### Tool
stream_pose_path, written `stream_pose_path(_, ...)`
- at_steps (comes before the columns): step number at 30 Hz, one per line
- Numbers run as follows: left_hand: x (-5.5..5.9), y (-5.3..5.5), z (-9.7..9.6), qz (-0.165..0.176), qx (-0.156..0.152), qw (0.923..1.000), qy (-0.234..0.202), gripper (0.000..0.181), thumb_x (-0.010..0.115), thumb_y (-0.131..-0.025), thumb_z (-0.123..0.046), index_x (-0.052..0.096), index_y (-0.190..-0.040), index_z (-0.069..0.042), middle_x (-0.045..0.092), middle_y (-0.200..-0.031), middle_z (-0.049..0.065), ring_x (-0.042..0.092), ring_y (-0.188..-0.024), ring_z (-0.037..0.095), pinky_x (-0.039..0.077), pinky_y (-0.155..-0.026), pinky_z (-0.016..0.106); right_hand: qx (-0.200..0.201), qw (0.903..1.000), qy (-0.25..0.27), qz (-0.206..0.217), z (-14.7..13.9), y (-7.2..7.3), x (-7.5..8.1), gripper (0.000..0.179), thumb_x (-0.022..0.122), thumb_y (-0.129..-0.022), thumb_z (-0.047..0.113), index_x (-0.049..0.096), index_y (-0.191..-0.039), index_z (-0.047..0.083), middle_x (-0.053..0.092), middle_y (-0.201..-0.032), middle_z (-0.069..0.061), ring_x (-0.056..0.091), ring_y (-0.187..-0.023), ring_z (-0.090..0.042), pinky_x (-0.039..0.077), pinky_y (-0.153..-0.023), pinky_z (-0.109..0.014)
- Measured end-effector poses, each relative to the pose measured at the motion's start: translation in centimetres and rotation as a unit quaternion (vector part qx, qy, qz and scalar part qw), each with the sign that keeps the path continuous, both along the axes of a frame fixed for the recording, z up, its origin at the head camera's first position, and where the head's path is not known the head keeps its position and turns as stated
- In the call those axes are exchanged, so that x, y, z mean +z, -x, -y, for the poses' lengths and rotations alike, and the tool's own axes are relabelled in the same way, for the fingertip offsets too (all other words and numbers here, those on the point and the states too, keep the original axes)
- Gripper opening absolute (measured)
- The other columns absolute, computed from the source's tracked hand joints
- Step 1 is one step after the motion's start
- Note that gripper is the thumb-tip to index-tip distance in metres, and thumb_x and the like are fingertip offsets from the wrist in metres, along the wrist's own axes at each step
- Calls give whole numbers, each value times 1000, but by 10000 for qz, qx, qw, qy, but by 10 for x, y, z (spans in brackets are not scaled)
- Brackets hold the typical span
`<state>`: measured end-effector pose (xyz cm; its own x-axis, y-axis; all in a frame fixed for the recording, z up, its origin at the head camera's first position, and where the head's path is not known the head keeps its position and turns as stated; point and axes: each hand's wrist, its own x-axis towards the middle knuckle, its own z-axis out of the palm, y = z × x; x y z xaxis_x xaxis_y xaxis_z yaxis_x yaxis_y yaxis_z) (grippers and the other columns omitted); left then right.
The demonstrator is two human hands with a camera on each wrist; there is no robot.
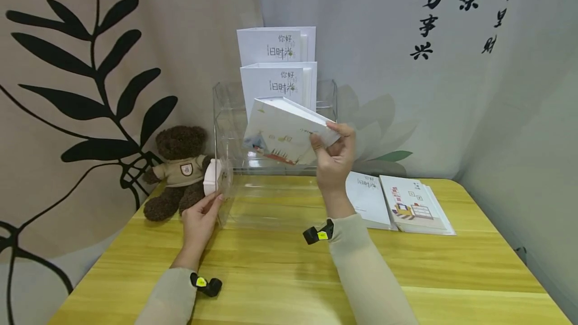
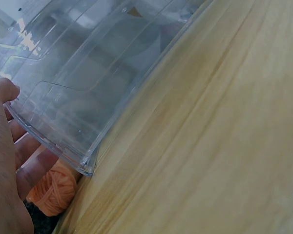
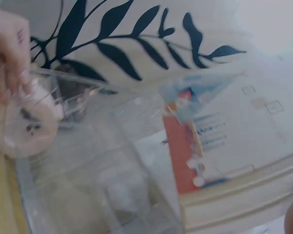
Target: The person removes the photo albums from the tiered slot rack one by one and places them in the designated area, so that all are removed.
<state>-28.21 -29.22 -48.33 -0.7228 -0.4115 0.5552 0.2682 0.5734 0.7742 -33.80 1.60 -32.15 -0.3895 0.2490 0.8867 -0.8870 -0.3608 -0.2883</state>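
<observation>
My right hand (image 1: 335, 164) grips a white book (image 1: 282, 132) by its right end, thumb on the illustrated front cover. The book is tilted in front of a clear plastic rack (image 2: 88, 107), overlapping its middle tier in the head view. In the right wrist view its cover (image 3: 178, 156) is close and blurred. My left hand (image 1: 198, 219) pinches the rack's left front side panel, with the thumb inside and the fingers outside, as the left wrist view shows. Two upright white books (image 1: 271, 46) with black lettering stand in the rack's upper tiers, one behind the other.
A brown teddy bear (image 1: 178, 174) sits left of the rack, beside a pale round object (image 1: 211, 177). An orange yarn ball (image 2: 56, 190) lies by the left fingers. Right of the rack, white books (image 1: 368, 199) and illustrated books (image 1: 417, 207) lie on the wooden table (image 1: 271, 275).
</observation>
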Motion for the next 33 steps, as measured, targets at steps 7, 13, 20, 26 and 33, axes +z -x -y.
stream_pose_path(7, 0, 1, 1, -174, -140, 9997, -62, 25, 74, -94, -31, 79, -114, -18, 77, -99, 1, 66, -82, -9, 51, -67, 9, 358, 9989, -215, 212, -4, -19, 12, 42, 70, -88, -12, 41, -118, -15, 59, -116, -11, 67, -100, -26, 58, -83, -36)
stream_pose_path(13, 0, -1, 0, -72, -156, 9998, -91, 27, 74, -94, -34, 79, -116, -19, 77, -100, 2, 66, -82, -9, 50, -66, 10, 509, 9972, -517, 199, -7, -25, 12, 41, 68, -88, -13, 41, -119, -16, 57, -115, -9, 65, -100, -25, 58, -84, -34)
stream_pose_path(20, 0, -1, -1, -113, -109, 9999, 52, 25, 74, -94, -31, 79, -116, -19, 77, -99, 1, 66, -81, -10, 49, -66, 9, 514, 9962, -685, 175, -12, -25, 9, 41, 66, -87, -17, 41, -120, -16, 59, -113, -11, 67, -99, -26, 59, -82, -37)
stream_pose_path(26, 0, -1, -2, -78, -135, 9999, 8, 24, 75, -94, -27, 79, -116, -19, 77, -98, 2, 66, -81, -9, 49, -64, 10, 437, 9960, -778, 104, -15, -26, 6, 40, 68, -89, -12, 43, -120, -15, 61, -112, -13, 69, -98, -27, 59, -81, -40)
stream_pose_path(33, 0, 0, -2, -140, -138, 9998, -21, 23, 75, -94, -23, 79, -115, -18, 78, -96, 4, 66, -79, -9, 49, -63, 10, 539, 9937, -942, 263, -21, -28, 3, 39, 66, -87, -18, 43, -118, -16, 64, -111, -10, 70, -97, -25, 59, -79, -39)
